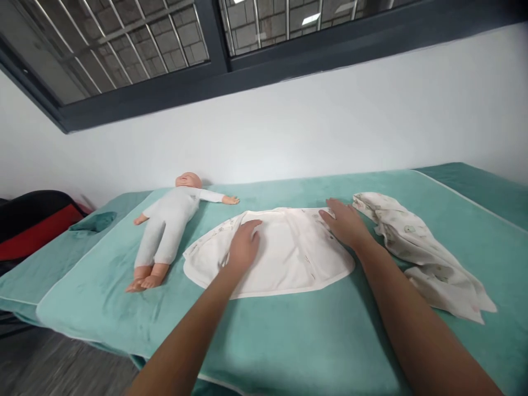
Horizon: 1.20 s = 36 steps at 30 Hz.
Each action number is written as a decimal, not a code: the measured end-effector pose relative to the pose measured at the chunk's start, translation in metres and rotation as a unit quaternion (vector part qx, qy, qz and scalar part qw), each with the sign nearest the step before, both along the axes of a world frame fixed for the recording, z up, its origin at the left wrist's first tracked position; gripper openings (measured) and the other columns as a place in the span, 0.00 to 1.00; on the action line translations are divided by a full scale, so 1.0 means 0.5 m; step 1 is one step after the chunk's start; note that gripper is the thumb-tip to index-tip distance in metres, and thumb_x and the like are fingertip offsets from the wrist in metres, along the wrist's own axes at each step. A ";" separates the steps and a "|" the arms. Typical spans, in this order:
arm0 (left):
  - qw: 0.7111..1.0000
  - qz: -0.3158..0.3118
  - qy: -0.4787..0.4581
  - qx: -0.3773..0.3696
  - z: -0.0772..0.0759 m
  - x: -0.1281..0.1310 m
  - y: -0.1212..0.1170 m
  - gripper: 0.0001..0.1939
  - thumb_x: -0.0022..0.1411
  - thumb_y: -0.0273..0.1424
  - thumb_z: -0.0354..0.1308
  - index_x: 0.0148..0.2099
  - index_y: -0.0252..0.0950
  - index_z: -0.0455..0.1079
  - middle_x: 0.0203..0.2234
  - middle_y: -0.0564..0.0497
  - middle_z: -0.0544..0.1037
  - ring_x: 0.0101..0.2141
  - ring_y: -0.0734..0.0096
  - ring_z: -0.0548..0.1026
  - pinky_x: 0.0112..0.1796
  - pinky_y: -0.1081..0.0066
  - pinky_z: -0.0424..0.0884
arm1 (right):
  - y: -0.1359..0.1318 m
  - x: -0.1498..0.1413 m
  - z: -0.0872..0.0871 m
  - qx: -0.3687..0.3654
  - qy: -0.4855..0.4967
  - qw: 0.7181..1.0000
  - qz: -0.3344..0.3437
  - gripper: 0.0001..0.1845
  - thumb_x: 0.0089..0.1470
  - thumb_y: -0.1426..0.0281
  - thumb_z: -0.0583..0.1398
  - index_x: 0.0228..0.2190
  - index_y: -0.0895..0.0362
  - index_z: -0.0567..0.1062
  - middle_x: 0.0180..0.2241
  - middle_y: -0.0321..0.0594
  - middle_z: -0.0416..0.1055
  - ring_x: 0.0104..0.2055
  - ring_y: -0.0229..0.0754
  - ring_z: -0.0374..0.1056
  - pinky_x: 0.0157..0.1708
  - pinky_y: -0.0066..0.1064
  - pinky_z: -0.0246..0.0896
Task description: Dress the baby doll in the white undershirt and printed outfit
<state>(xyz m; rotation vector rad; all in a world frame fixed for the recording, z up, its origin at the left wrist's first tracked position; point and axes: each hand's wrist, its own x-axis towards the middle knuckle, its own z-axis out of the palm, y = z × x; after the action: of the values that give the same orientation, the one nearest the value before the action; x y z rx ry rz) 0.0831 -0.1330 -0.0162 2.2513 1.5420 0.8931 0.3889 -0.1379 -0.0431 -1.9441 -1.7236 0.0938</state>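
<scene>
Bare forearms (192,333) reach across the teal cover (322,335) to the white cloth (278,256), spread between the doll (175,209) and the patterned cloth (414,234). My left hand (244,243) rests loosely curved on it, my right hand (345,221) open at its far-right edge, neither visibly gripping. Probably I'm smoothing it; next calls for light, flat palms.

Your green-covered tabletop (313,341) carries a doll (175,212) at left, a spread-out white cloth (282,256) centrally, and a patterned garment (412,234) at right.
</scene>
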 end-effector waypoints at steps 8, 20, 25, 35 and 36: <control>0.962 0.198 0.190 0.005 -0.002 -0.301 -0.043 0.17 0.66 0.34 0.49 0.53 0.35 0.70 0.50 0.42 0.76 0.49 0.53 0.72 0.52 0.56 0.67 | -0.026 -0.268 0.085 -0.085 -0.002 0.979 0.186 0.29 0.63 0.56 0.50 0.60 0.56 0.67 0.63 0.46 0.63 0.64 0.53 0.60 0.63 0.45 0.53; 0.974 0.145 0.118 0.125 -0.020 -0.265 -0.110 0.15 0.70 0.38 0.46 0.41 0.38 0.71 0.36 0.46 0.80 0.41 0.58 0.75 0.43 0.62 0.65 | 0.092 -0.519 0.006 -0.028 0.013 0.986 0.164 0.18 0.60 0.75 0.50 0.48 0.60 0.73 0.52 0.54 0.71 0.58 0.51 0.62 0.58 0.40 0.52; 0.996 0.078 -0.040 -0.024 0.046 -0.144 -0.164 0.12 0.69 0.38 0.50 0.42 0.40 0.72 0.32 0.51 0.81 0.33 0.66 0.77 0.33 0.69 0.64 | 0.125 -0.470 -0.010 -0.013 0.133 0.984 0.121 0.14 0.58 0.73 0.52 0.43 0.57 0.74 0.46 0.49 0.74 0.51 0.49 0.66 0.50 0.38 0.59; 0.964 0.010 -0.213 -0.157 0.068 -0.035 -0.162 0.10 0.68 0.33 0.49 0.45 0.42 0.72 0.33 0.54 0.79 0.33 0.70 0.75 0.36 0.69 0.70 | 0.118 -0.385 0.028 -0.101 0.385 0.910 0.112 0.22 0.51 0.52 0.61 0.39 0.56 0.77 0.35 0.40 0.76 0.30 0.39 0.67 0.28 0.29 0.59; 0.975 0.027 -0.178 -0.129 0.055 -0.058 -0.156 0.11 0.68 0.31 0.49 0.46 0.42 0.72 0.36 0.53 0.80 0.36 0.68 0.76 0.39 0.67 0.70 | 0.115 -0.386 0.031 -0.114 0.406 0.900 0.113 0.22 0.49 0.54 0.63 0.41 0.56 0.77 0.35 0.39 0.75 0.28 0.37 0.66 0.26 0.28 0.58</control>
<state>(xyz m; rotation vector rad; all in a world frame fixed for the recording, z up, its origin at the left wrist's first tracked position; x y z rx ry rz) 0.0542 -0.2108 0.0112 1.7650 1.4613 0.9837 0.1956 -0.0804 -0.0278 -1.4879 -1.3668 1.0725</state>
